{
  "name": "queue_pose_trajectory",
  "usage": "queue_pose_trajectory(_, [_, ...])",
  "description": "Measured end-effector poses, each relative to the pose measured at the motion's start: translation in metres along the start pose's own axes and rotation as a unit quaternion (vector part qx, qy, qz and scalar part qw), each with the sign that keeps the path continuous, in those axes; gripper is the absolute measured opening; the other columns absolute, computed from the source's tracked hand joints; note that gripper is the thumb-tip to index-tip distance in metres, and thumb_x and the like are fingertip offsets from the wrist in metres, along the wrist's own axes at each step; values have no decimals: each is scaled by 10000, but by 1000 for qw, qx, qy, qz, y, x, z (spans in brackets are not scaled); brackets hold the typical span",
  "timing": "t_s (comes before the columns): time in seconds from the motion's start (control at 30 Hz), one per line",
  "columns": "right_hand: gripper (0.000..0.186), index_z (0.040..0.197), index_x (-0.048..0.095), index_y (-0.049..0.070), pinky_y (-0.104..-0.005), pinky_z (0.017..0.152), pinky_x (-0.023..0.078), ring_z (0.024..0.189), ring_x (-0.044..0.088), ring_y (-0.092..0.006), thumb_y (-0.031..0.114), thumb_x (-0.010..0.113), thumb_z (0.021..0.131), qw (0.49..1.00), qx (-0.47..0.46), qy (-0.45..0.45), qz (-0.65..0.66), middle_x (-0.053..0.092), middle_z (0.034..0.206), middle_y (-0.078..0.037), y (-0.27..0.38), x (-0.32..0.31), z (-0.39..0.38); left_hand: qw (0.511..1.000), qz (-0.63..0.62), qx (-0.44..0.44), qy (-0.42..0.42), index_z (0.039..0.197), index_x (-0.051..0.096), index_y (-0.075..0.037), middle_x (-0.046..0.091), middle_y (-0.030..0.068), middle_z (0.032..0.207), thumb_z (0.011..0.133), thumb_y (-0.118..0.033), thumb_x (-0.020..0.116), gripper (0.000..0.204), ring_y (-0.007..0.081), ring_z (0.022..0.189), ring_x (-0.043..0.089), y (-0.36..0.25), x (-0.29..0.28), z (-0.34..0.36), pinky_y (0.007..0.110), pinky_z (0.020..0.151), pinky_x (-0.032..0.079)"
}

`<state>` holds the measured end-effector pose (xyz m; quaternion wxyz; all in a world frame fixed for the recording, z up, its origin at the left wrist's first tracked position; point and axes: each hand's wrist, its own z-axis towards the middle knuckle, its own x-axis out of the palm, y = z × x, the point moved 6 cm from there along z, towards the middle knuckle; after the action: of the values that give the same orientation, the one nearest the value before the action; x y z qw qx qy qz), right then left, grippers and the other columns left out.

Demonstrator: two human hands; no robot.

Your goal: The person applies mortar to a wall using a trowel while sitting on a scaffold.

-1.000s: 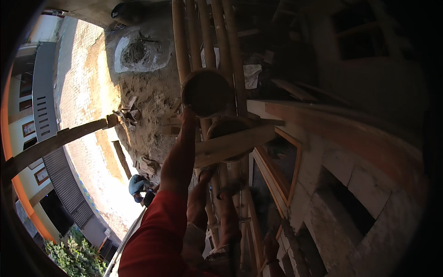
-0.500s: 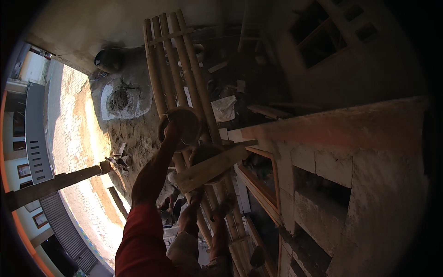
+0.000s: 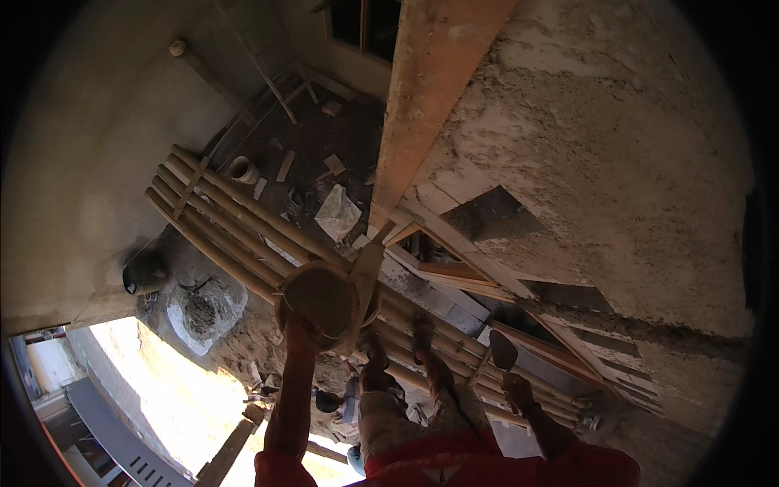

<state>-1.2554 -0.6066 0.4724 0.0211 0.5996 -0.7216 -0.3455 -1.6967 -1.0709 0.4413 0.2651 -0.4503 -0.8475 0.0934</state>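
My left hand grips the rim of a round bucket, held over the bamboo poles in front of me. The bucket's inside is dim, and I cannot tell what it contains. Beside it a wooden board crosses the top of a second container, mostly hidden. At the right, my right hand is closed around the handle of a trowel, its blade pointing away from me. My bare feet stand on the bamboo poles.
A rough plastered wall with openings and wooden window frames rises on the right. Below lie a mortar heap, a dark drum, a pale bucket and a white sack. Someone is below the poles.
The view has swung toward the wall on the right. My right hand with the trowel has come into clear view. The left hand still holds the bucket.
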Motion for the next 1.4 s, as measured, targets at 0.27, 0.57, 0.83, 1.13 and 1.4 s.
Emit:
queue_pose_trajectory(0.27, [316,1161,660,79,-307,456,478,512,568,-131,161,687,857,977,167,-89,102,628,703,-45,-65,-14,-100,989,84,-123,0,1099,546,-190,579,19,784,875,-202,625,238,202,588,559,103,70,-68,386,514,512])
queue_pose_trajectory(0.57, [300,1123,671,56,-308,474,480,522,575,-133,264,628,911,948,205,-174,171,651,711,-60,-121,-15,-185,962,195,-180,62,844,533,-145,471,6,611,845,-183,705,176,214,514,499,207,145,-106,409,573,469])
queue_pose_trajectory(0.83, [244,1025,697,86,-301,490,492,521,592,-110,278,661,880,900,243,-238,274,668,698,-32,-248,-15,-221,918,349,-166,86,822,496,-168,463,-14,630,872,-216,660,178,190,581,478,270,196,-136,389,659,424])
queue_pose_trajectory(1.13, [230,1048,691,49,-308,463,493,516,595,-129,126,693,831,835,238,-308,389,679,732,-60,-313,8,-254,858,466,-184,111,778,500,-170,471,-12,613,890,-238,634,187,210,578,489,317,245,-163,408,681,442])
queue_pose_trajectory(1.4, [244,1066,679,45,-284,464,487,510,565,-116,206,637,888,772,244,-357,465,644,713,-44,-274,40,-285,807,526,-224,150,764,484,-153,469,-1,611,934,-241,591,219,224,581,498,365,274,-182,424,684,444])
